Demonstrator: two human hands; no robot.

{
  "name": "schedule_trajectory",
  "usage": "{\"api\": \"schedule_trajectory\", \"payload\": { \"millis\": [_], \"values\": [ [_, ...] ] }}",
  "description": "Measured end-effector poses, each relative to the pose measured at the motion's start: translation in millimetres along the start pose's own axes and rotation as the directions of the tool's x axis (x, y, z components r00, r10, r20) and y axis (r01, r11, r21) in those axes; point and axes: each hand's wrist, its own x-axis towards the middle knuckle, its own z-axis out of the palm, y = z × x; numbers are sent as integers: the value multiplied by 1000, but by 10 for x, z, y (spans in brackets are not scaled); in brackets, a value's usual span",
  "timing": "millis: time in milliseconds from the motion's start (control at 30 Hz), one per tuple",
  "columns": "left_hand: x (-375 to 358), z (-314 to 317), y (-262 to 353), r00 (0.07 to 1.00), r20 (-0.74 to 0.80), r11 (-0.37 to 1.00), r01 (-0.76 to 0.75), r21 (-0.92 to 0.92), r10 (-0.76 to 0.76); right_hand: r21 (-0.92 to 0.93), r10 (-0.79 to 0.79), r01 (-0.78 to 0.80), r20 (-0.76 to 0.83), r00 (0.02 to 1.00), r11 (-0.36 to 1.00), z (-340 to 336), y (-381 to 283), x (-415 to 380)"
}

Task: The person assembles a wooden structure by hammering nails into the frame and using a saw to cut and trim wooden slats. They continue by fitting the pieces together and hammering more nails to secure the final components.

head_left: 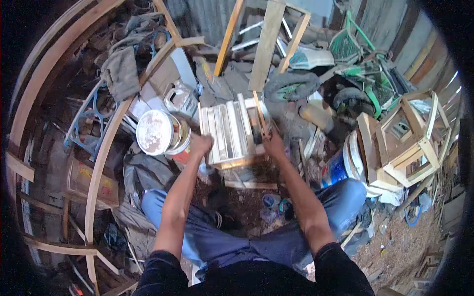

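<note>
A small slatted wooden frame (228, 129), pale boards side by side, stands tilted in front of my knees. My left hand (201, 144) is closed on its left edge, near the lower corner. On the other side, my right hand (274, 144) is closed around the lower end of a thin wooden strip (259, 113), beside the frame's right edge. The fingers there are partly blurred. Below the frame, another piece of wood (252, 185) lies across the ground.
White paint buckets (154, 132) stand left of the frame, close to my left hand. A wooden box frame (410, 140) and a blue-and-white bucket (339, 167) are at the right. Behind lie a wheel (292, 87) and a leaning plank (266, 47). Long curved timber (106, 167) runs along the left.
</note>
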Motion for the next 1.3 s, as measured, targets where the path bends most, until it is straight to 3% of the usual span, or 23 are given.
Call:
{"api": "schedule_trajectory", "payload": {
  "millis": [33,67,100,133,200,233,300,333,400,467,533,633,700,833,900,967,1033,1067,1167,1200,1233,1300],
  "values": [
    [535,468,-585,982,160,957,-49,-286,98,1,-21,21,-13,1000,1000,-27,-97,102],
    [62,-19,-95,972,232,954,27,-298,45,-18,56,-54,99,994,998,-46,-197,191],
    [116,64,-175,940,333,899,77,-431,79,-48,138,-130,212,967,990,-47,-268,273],
    [136,132,-135,963,270,965,45,-259,28,-45,129,-122,209,969,991,21,-222,366],
    [14,252,23,999,24,999,36,-31,-35,-217,171,-108,294,940,970,158,-108,631],
    [-168,167,213,999,19,999,39,-38,-38,-219,163,-100,296,941,971,247,13,735],
    [-497,-116,561,993,-104,990,34,-139,-48,-423,144,-17,269,952,906,334,127,898],
    [-437,-69,496,993,-105,989,40,-139,-55,-424,143,-14,275,951,905,307,150,868],
    [-219,158,378,981,-192,1000,7,-26,-12,-250,92,-39,204,975,967,155,153,809],
    [-14,119,350,989,-144,999,-32,-12,30,-312,84,-22,186,979,950,69,167,799],
    [85,-51,432,970,238,998,-49,-47,59,-366,95,-29,164,982,930,-71,102,716],
    [60,-241,708,967,241,996,-87,24,79,-441,40,44,179,983,897,-266,-11,559],
    [-103,-378,909,976,196,991,-112,74,96,-242,101,-64,141,985,968,-401,-50,475],
    [-15,-369,1120,951,244,970,-219,104,189,-91,91,-87,42,995,992,-782,-403,112],
    [271,-179,1095,923,258,944,-318,91,286,-40,235,-233,72,969,972,-980,-750,-105],
    [445,-89,1202,870,256,887,-454,80,422,-30,148,-147,58,987,989,-823,-508,-130],
    [796,158,1122,840,266,874,-486,-22,473,294,142,-128,-24,990,947,-478,-240,-161],
    [942,268,1090,816,272,859,-500,-112,510,295,145,-131,-25,989,947,-416,-239,-182],
    [1328,390,1171,764,358,838,-431,-336,537,301,246,-270,115,962,915,-144,-250,-256],
    [1509,516,1107,721,405,810,-381,-446,563,459,143,-216,189,971,862,15,-167,-276],
    [1597,560,1130,732,405,817,-364,-448,548,604,26,-171,241,970,779,113,-162,-286],
    [1633,512,1198,752,406,845,-382,-375,520,615,87,-261,298,951,744,197,-278,-376]
  ]
}}
